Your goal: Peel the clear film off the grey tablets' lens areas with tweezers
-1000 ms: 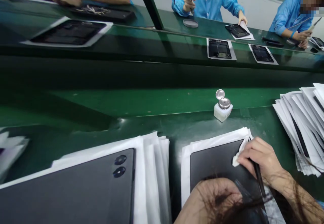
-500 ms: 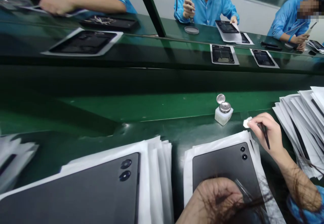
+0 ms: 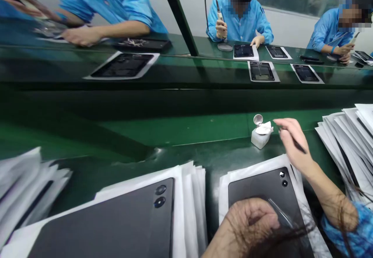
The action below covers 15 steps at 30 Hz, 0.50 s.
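A slim dark tool with a tapered end is in my right hand, which is just right of a small white dispenser bottle. The bottle's metal lid stands flipped up. A crumpled white wipe lies over its top, apart from my fingertips. Low in the view, my left hand is curled with fingers pressed together above a dark grey tablet. A clear strip runs out beside those fingers and seems held by them; the grip itself is partly hidden. Loose hair crosses the lower right.
Another grey tablet lies on layered white sheets at left. More stacks of sheets stand at the far left and right. Beyond a raised green ledge with tablet parts on paper, several co-workers in blue sit at a bench.
The white wipe has gone from my right fingers onto the bottle top. My right hand has moved left toward the bottle. The co-worker opposite has lowered a lifted tablet part and sheet.
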Available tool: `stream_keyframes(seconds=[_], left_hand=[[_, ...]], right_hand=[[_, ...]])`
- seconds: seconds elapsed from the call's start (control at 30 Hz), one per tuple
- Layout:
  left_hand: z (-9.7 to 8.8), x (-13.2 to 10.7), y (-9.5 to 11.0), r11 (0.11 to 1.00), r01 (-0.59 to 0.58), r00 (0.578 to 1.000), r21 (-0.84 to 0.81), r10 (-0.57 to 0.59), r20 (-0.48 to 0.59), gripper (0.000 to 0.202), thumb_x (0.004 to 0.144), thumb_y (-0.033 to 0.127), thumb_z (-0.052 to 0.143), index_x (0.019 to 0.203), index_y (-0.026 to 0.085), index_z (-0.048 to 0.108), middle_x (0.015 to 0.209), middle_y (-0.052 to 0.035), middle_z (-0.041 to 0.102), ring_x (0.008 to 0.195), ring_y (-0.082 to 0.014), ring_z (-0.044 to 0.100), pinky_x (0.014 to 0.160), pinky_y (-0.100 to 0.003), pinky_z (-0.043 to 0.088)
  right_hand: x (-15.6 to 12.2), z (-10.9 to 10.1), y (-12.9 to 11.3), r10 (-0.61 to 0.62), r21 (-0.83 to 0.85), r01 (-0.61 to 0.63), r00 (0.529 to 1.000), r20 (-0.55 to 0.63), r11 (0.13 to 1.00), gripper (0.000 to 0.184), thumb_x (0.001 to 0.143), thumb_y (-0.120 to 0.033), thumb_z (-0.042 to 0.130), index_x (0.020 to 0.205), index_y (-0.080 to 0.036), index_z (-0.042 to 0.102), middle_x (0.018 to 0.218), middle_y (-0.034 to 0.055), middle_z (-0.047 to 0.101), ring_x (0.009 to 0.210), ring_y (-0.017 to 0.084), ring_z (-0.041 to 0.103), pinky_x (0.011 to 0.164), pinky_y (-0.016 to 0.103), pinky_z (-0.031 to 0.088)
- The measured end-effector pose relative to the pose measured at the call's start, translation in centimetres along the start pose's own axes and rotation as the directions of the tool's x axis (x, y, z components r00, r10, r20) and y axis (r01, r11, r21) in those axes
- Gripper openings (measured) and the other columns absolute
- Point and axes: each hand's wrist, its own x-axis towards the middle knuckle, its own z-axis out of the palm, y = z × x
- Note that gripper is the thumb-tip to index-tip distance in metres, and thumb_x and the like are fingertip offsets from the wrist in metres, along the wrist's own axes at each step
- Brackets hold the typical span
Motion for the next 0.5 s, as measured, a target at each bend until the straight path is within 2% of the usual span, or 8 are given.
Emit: stream_keyframes(seconds=[0.03, 0.1, 0.17, 0.23, 0.33, 0.5], left_hand=[[0.0, 0.0, 0.0, 1.000, -0.008, 1.000, 0.001, 0.008, -0.004, 0.044, 0.060, 0.065, 0.085, 0.066, 0.023, 0.073, 0.068, -0.0007, 0.069, 0.063, -0.0168, 0.055, 0.062, -0.028, 0.040], [0.2, 0.0, 0.1, 1.000, -0.023, 1.000, 0.010, 0.024, -0.015, 0.040, 0.063, 0.061, 0.084, 0.065, 0.023, 0.072, 0.067, -0.0001, 0.069, 0.062, -0.0168, 0.055, 0.062, -0.028, 0.040], [0.5, -0.1, 0.2, 0.999, -0.033, 0.999, 0.033, 0.034, -0.024, 0.033, 0.066, 0.054, 0.081, 0.065, 0.023, 0.072, 0.067, 0.0003, 0.069, 0.061, -0.0168, 0.055, 0.062, -0.029, 0.040], [0.7, -0.2, 0.4, 0.996, -0.044, 0.998, 0.073, 0.047, -0.039, 0.024, 0.067, 0.047, 0.077, 0.063, 0.023, 0.072, 0.066, 0.0005, 0.069, 0.061, -0.0174, 0.055, 0.062, -0.030, 0.041], [1.0, -0.2, 0.8, 0.989, -0.051, 0.996, 0.138, 0.061, -0.068, 0.017, 0.068, 0.041, 0.073, 0.062, 0.024, 0.073, 0.066, 0.0010, 0.070, 0.061, -0.0188, 0.056, 0.064, -0.032, 0.042], [1.3, -0.1, 1.3, 0.981, -0.006, 0.993, 0.192, 0.028, -0.112, 0.019, 0.066, 0.042, 0.071, 0.062, 0.024, 0.072, 0.065, 0.0007, 0.070, 0.062, -0.0195, 0.056, 0.062, -0.032, 0.041]], right_hand=[[-1.3, -1.1, -0.5, 0.050, 0.110, -0.053, 0.998, 0.028, 0.992, 0.031, 0.103, -0.043, 0.043, 0.114, -0.029, 0.069, 0.111, 0.0067, 0.061, 0.087, 0.021, 0.062, 0.080, 0.038, 0.054], [-4.1, -3.1, -1.2, 0.126, 0.309, -0.168, 0.980, 0.153, 0.936, 0.038, 0.103, -0.050, 0.037, 0.100, -0.030, 0.070, 0.099, 0.0037, 0.060, 0.074, 0.019, 0.061, 0.075, 0.038, 0.054], [-7.0, -4.7, -1.7, 0.221, 0.384, -0.328, 0.929, 0.298, 0.863, 0.025, 0.097, -0.050, 0.054, 0.093, -0.032, 0.070, 0.096, 0.0026, 0.061, 0.070, 0.018, 0.061, 0.068, 0.035, 0.054], [-9.3, -5.5, -2.0, 0.297, 0.396, -0.437, 0.882, 0.366, 0.807, 0.008, 0.086, -0.041, 0.073, 0.088, -0.034, 0.069, 0.094, 0.0023, 0.062, 0.071, 0.020, 0.063, 0.062, 0.034, 0.053], [-11.5, -5.5, -2.5, 0.361, 0.411, -0.485, 0.867, 0.344, 0.772, 0.014, 0.077, -0.029, 0.081, 0.083, -0.036, 0.070, 0.089, 0.0018, 0.066, 0.070, 0.020, 0.064, 0.059, 0.033, 0.053], [-12.0, -4.7, -3.1, 0.368, 0.346, -0.422, 0.905, 0.211, 0.838, 0.013, 0.076, -0.026, 0.081, 0.076, -0.035, 0.071, 0.079, 0.0010, 0.071, 0.068, 0.020, 0.066, 0.060, 0.031, 0.055]])
